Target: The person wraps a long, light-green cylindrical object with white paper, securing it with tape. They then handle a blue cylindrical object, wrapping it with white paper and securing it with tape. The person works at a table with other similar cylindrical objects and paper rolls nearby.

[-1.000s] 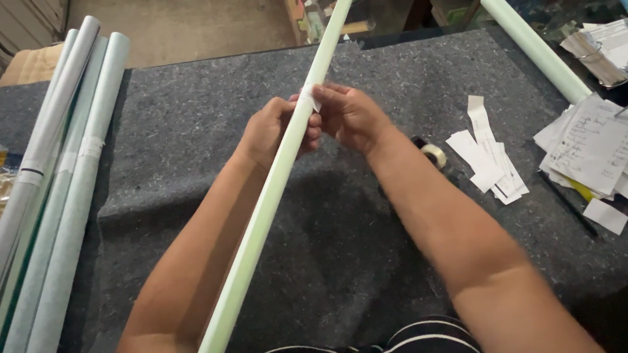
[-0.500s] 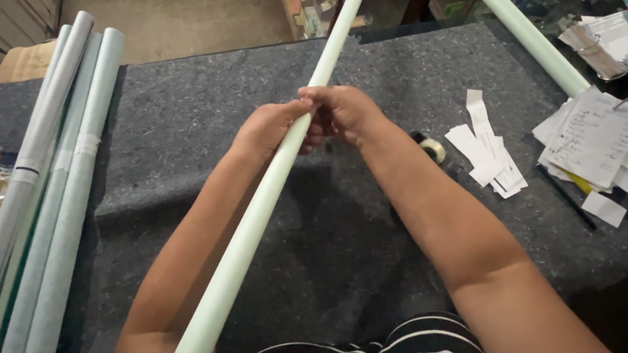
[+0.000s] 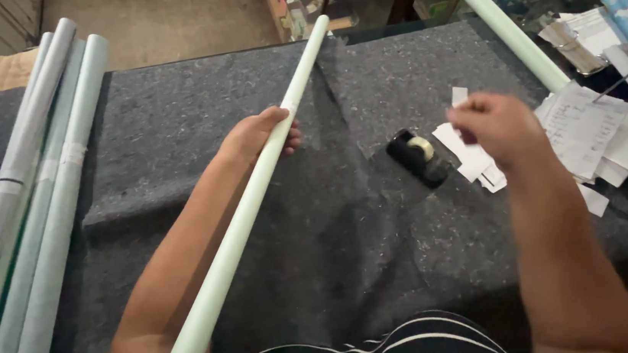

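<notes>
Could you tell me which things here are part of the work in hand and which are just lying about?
In hand:
- pale green roll, gripped by the left hand
- tape dispenser and paper slips, below the right hand

Lying about:
- rolls at the left edge
- second green roll on the right
- loose papers
- blue patterned roll

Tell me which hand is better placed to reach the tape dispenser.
Right. The right hand hovers free just beside the tape dispenser, while the left hand is wrapped around the roll.
</notes>
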